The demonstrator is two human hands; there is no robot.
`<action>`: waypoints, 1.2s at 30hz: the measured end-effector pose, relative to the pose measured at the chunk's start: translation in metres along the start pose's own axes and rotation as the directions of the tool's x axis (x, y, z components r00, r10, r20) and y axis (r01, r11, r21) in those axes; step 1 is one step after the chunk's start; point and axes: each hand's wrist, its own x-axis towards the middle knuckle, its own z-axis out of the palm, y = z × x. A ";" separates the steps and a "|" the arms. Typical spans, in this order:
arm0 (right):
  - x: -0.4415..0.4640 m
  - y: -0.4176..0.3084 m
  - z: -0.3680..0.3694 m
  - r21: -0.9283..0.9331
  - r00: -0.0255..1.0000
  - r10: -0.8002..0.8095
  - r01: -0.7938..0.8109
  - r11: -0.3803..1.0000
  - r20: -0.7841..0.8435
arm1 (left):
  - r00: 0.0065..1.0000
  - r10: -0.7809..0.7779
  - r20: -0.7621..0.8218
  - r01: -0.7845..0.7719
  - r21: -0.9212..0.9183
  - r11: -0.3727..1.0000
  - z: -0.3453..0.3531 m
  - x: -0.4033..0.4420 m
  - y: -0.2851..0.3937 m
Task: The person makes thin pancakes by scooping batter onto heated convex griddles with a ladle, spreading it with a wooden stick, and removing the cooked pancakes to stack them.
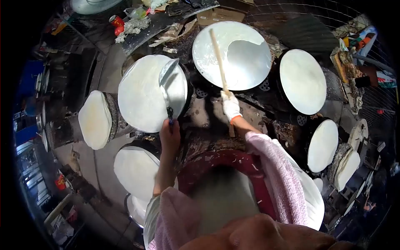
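My bare left hand point(170, 134) is wrapped round the dark handle of a metal ladle point(168, 74), whose bowl hangs over a round griddle covered in a white layer point(139, 93). A white glove with an orange cuff covers my right hand point(231, 106). It grips a long wooden stick point(218, 56) that reaches across a second round pan point(201, 52). White batter coats much of that pan, while a smooth shiny patch shows on its right side. A dark red tub point(257, 175) of pale liquid stands close to my body.
Other griddles with white rounds lie at right point(303, 81), lower right point(323, 146) and lower left point(135, 171). Stacks of pale sheets sit at far left point(95, 121) and far right point(347, 170). A dark board point(143, 35) with clutter and a red can point(116, 21) is at the back.
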 end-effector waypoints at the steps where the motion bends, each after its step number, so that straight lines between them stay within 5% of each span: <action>1: 0.000 0.007 -0.015 0.027 0.997 0.076 -0.076 0.997 -0.006 | 1.000 0.002 -0.017 -0.002 -0.047 0.999 -0.002 -0.007 -0.004; 3: -0.001 0.017 -0.042 -0.043 0.986 -0.021 0.014 0.999 -0.164 | 0.998 0.001 -0.057 -0.009 -0.138 0.990 -0.004 -0.018 -0.009; 5: -0.005 -0.009 -0.067 0.245 0.967 0.256 -0.244 0.938 -0.015 | 0.999 -0.020 -0.033 0.014 -0.165 0.986 -0.009 -0.025 0.000; 7: -0.028 -0.048 -0.073 0.370 0.961 0.252 -0.278 0.886 0.116 | 0.999 -0.038 -0.015 0.034 -0.209 0.977 -0.006 -0.031 -0.003; 8: -0.012 -0.008 -0.057 0.184 0.994 0.047 -0.064 0.981 0.097 | 0.999 -0.044 -0.011 0.040 -0.241 0.970 0.002 -0.033 -0.014; 9: -0.022 -0.022 -0.060 -0.142 0.987 0.009 0.014 0.990 0.162 | 0.999 -0.049 -0.008 0.045 -0.270 0.962 0.004 -0.033 -0.012; 11: -0.013 0.009 -0.066 -0.425 0.976 -0.178 0.214 0.880 0.124 | 0.999 -0.053 0.015 0.055 -0.271 0.961 0.010 -0.036 -0.005; 13: -0.009 -0.013 -0.101 -0.435 1.000 -0.019 0.022 0.900 0.010 | 0.998 -0.052 0.023 0.056 -0.264 0.963 0.016 -0.039 0.014; 17: 0.042 0.010 -0.148 -0.353 0.990 -0.112 0.074 0.933 -0.088 | 0.999 -0.043 -0.004 0.041 -0.244 0.969 0.033 -0.045 0.037; 19: 0.032 -0.007 -0.152 -0.039 0.997 0.035 -0.033 0.999 0.073 | 0.997 -0.081 -0.020 0.074 -0.219 0.973 0.042 -0.048 0.043; 22: 0.006 0.005 -0.157 -0.464 0.933 -0.200 0.325 0.824 0.298 | 0.988 -0.151 -0.043 0.141 -0.187 0.972 0.055 -0.052 0.052; 23: 0.012 0.020 -0.166 -0.539 0.947 -0.109 0.264 0.800 0.301 | 0.987 -0.153 -0.051 0.140 -0.198 0.970 0.059 -0.055 0.054; 27: 0.059 0.004 -0.216 -0.554 0.989 -0.105 0.147 0.820 0.106 | 0.991 -0.077 -0.111 0.069 -0.079 0.995 0.070 -0.066 0.090; 29: 0.096 0.012 -0.222 -0.540 0.966 -0.252 0.243 0.806 0.058 | 0.988 -0.123 -0.091 0.117 -0.063 0.991 0.078 -0.070 0.095; 32: 0.066 -0.019 -0.227 -0.160 0.973 0.021 0.017 0.987 0.230 | 0.984 -0.135 -0.115 0.126 -0.084 0.988 0.091 -0.081 0.100; 35: 0.053 0.036 -0.228 -0.514 0.885 -0.272 0.446 0.733 0.379 | 0.978 -0.145 -0.151 0.137 -0.065 0.989 0.097 -0.088 0.112; 36: 0.061 0.053 -0.237 -0.459 0.793 -0.424 0.602 0.653 0.438 | 0.977 -0.116 -0.177 0.109 -0.048 0.993 0.099 -0.090 0.113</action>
